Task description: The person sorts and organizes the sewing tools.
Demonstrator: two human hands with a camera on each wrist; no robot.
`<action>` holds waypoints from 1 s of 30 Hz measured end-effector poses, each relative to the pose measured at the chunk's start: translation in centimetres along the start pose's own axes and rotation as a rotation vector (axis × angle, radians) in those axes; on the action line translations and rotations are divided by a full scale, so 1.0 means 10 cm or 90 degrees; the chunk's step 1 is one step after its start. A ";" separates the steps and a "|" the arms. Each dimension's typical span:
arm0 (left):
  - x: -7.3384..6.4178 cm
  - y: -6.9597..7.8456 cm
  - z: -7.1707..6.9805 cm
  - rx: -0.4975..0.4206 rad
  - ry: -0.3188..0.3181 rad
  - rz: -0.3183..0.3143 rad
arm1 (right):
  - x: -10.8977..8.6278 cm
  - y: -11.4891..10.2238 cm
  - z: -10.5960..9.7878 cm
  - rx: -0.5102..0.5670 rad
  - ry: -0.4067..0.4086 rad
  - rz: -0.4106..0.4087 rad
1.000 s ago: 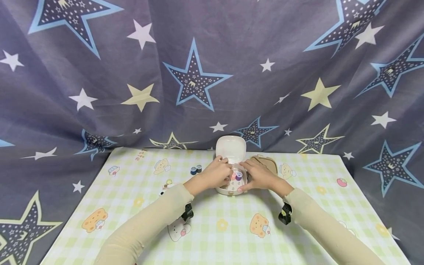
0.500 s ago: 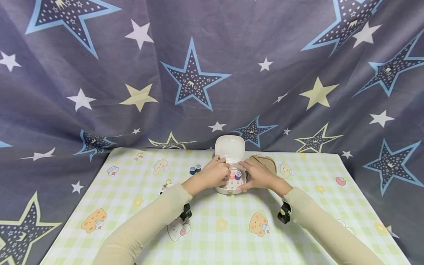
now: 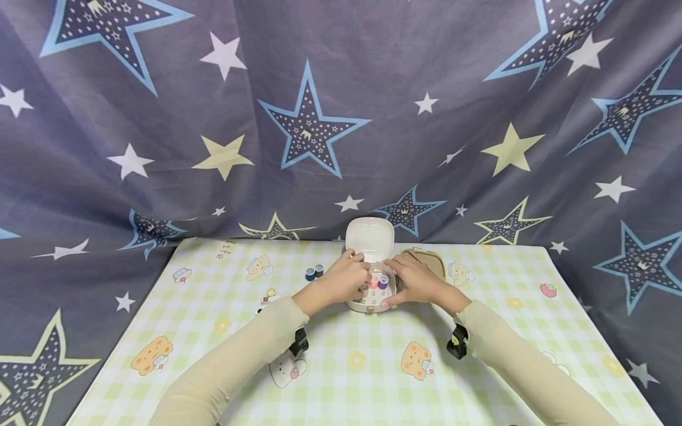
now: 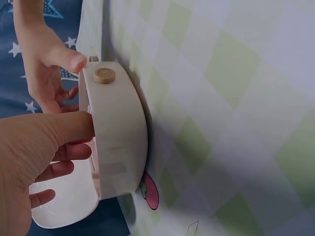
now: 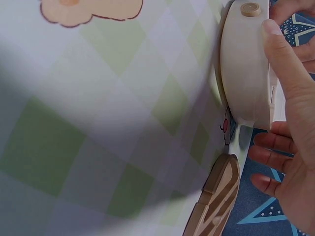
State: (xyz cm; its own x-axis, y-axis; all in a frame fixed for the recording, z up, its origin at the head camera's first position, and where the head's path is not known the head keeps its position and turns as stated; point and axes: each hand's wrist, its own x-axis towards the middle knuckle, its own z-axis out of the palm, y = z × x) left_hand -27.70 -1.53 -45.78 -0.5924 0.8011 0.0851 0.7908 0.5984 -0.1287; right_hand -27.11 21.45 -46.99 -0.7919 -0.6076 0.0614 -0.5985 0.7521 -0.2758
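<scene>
A white sewing box stands at the table's far side with its lid raised. Rows of small pegs line its floor. Pink and purple thread spools stand upright inside. My left hand reaches over the left rim, thumb and index finger down inside, pinching a small spool whose top shows by the fingertips. In the left wrist view the box wall hides those fingertips. My right hand grips the box's right side, its thumb on the front rim near the tan button.
Two blue spools stand left of the box. Small sewing items lie near the left sleeve, partly covered by it. A tan tray-like piece lies behind the right hand. A starry curtain hangs behind the table.
Both hands stay nearly in place at the box. The left fingers have shifted slightly, and the small spool's top by them shows more clearly than before.
</scene>
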 end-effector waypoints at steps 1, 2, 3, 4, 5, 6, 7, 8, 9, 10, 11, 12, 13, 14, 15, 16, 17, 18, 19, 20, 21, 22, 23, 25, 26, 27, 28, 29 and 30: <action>0.00 0.00 -0.01 -0.002 0.002 -0.001 | 0.00 0.00 0.00 -0.001 0.000 0.000; -0.01 -0.01 -0.02 -0.006 0.004 -0.002 | 0.00 0.00 -0.01 -0.001 0.000 0.001; -0.01 -0.01 -0.03 -0.010 0.006 -0.005 | 0.00 -0.01 -0.01 -0.003 0.001 0.001; -0.01 -0.02 -0.05 -0.014 0.010 -0.007 | 0.00 -0.01 -0.01 -0.004 0.001 0.001; -0.02 -0.03 -0.06 -0.018 0.014 -0.009 | 0.00 -0.01 -0.02 -0.005 0.002 0.001; -0.02 -0.03 -0.07 -0.020 0.021 -0.010 | 0.00 -0.01 -0.02 -0.006 0.003 0.001; -0.03 -0.04 -0.08 -0.026 0.029 -0.013 | 0.00 -0.01 -0.02 -0.007 0.005 0.000; -0.04 -0.05 -0.10 -0.030 0.037 -0.016 | -0.01 -0.01 -0.03 -0.007 0.007 -0.001; -0.06 -0.07 -0.11 -0.038 0.047 -0.021 | -0.01 -0.01 -0.03 -0.007 0.010 -0.003; -0.08 -0.08 -0.13 -0.046 0.055 -0.026 | -0.01 -0.02 -0.02 -0.008 0.012 -0.004; -0.10 -0.10 -0.14 -0.053 0.065 -0.032 | -0.01 -0.02 -0.02 -0.009 0.014 -0.006; -0.12 -0.12 -0.15 -0.066 0.075 -0.039 | -0.01 -0.02 -0.02 -0.010 0.016 -0.007; -0.15 -0.15 -0.16 -0.082 0.085 -0.048 | -0.01 -0.02 -0.01 -0.010 0.017 -0.008; -0.18 -0.18 -0.17 -0.096 0.094 -0.055 | -0.01 -0.02 -0.01 -0.011 0.017 -0.008; -0.22 -0.21 -0.18 -0.113 0.102 -0.065 | -0.01 -0.02 0.00 -0.013 0.017 -0.008; -0.25 -0.25 -0.18 -0.124 0.110 -0.074 | -0.01 -0.02 0.00 -0.014 0.016 -0.007; -0.29 -0.29 -0.18 -0.139 0.117 -0.086 | -0.01 -0.02 0.01 -0.016 0.016 -0.007; -0.33 -0.33 -0.18 -0.155 0.123 -0.097 | -0.01 -0.02 0.01 -0.017 0.016 -0.006; -0.37 -0.37 -0.18 -0.168 0.125 -0.110 | -0.02 -0.02 0.01 -0.016 0.016 -0.006; -0.42 -0.41 -0.17 -0.178 0.124 -0.125 | -0.02 -0.01 0.01 -0.021 0.018 -0.008; -0.46 -0.44 -0.16 -0.183 0.127 -0.138 | -0.02 -0.01 0.00 -0.022 0.020 -0.008; -0.51 -0.48 -0.15 -0.190 0.128 -0.151 | -0.02 -0.02 0.00 -0.022 0.021 -0.010; -0.56 -0.51 -0.13 -0.195 0.128 -0.165 | -0.03 -0.02 0.00 -0.025 0.023 -0.011; -0.66 -0.56 -0.09 -0.195 0.132 -0.186 | -0.03 -0.02 0.00 -0.027 0.025 -0.012; -0.70 -0.58 -0.07 -0.190 0.135 -0.194 | -0.03 -0.02 0.00 -0.031 0.027 -0.014; -0.74 -0.60 -0.04 -0.188 0.139 -0.200 | -0.03 -0.03 -0.01 -0.029 0.027 -0.013; -0.78 -0.62 -0.01 -0.185 0.139 -0.206 | -0.03 -0.02 0.00 -0.031 0.028 -0.015; -0.82 -0.63 0.02 -0.181 0.140 -0.210 | -0.03 -0.03 0.00 -0.031 0.029 -0.015; -0.85 -0.64 0.04 -0.181 0.139 -0.215 | -0.03 -0.03 0.00 -0.029 0.029 -0.016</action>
State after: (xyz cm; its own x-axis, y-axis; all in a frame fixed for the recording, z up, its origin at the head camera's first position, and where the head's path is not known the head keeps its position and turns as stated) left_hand -27.80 -12.23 -46.07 -0.8008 0.5269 0.2847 0.5888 0.7794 0.2140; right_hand -26.67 21.40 -46.91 -0.7808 -0.6147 0.1119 -0.6222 0.7485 -0.2292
